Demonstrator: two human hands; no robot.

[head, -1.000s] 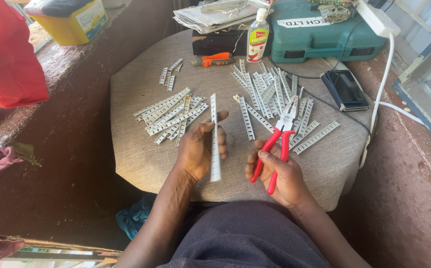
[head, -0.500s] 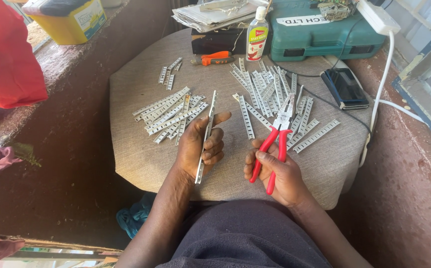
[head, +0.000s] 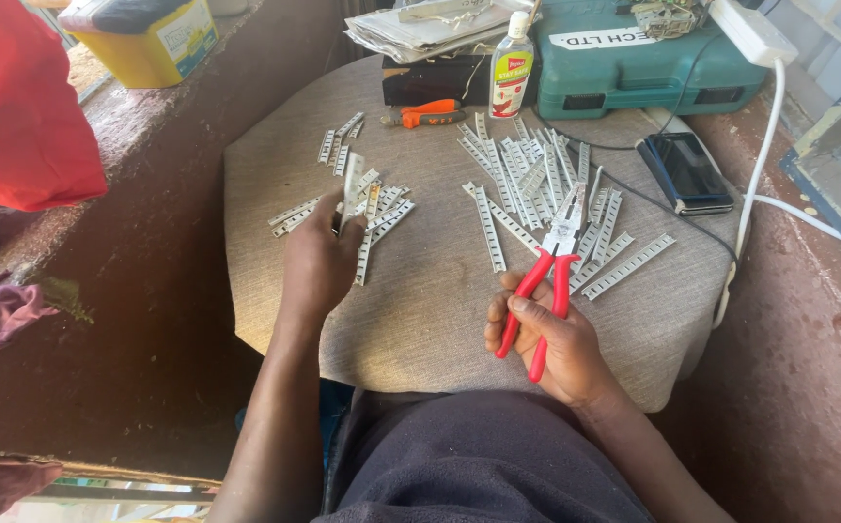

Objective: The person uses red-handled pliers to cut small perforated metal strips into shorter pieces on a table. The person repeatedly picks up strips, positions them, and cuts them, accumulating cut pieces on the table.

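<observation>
My right hand (head: 554, 341) grips the red handles of a pair of pliers (head: 548, 277), jaws pointing away over the round grey-covered table (head: 420, 310). My left hand (head: 319, 263) reaches to the left and holds one perforated white metal strip (head: 350, 179) upright over a small heap of similar strips (head: 374, 215). A larger spread of the same strips (head: 537, 184) lies ahead of the pliers.
At the table's far edge stand a green tool case (head: 634, 68), a small plastic bottle (head: 512, 70), an orange-handled tool (head: 425, 113) and a black box (head: 435, 82). A dark phone (head: 689, 172) lies right, by a white cable (head: 760, 165). A yellow tub (head: 144, 39) sits far left.
My left hand has carried the strip from the table's middle over to the left heap. The right hand with the pliers has stayed in place.
</observation>
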